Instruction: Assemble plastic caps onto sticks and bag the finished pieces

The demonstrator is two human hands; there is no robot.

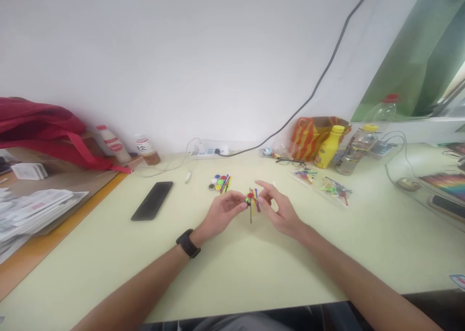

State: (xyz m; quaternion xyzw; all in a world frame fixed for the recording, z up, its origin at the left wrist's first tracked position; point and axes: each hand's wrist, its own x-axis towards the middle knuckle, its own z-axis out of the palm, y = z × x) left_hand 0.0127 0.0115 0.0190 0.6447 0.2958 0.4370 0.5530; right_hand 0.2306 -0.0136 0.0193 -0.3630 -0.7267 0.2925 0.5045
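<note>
Above the middle of the desk, my hands meet at a small assembly of coloured plastic sticks and round pieces (251, 196). It has a red disc, green and black pieces, and black, blue and yellow sticks; the black stick points downward. My left hand (221, 212), with a black watch on its wrist, pinches the assembly's left side. At the opposite side, my right hand (283, 212) closes thumb and fingers by the blue stick, index finger extended. Just behind lie loose coloured discs (217, 181) and a row of plastic sticks (225, 183).
A black phone (152, 201) lies to the left, near papers (43, 207) and a red bag (39, 127). Bagged plastic pieces (334, 189), glasses (290, 162), a yellow bottle (330, 147) and a clear bottle (356, 151) are at right. A power strip (210, 150) lies along the wall.
</note>
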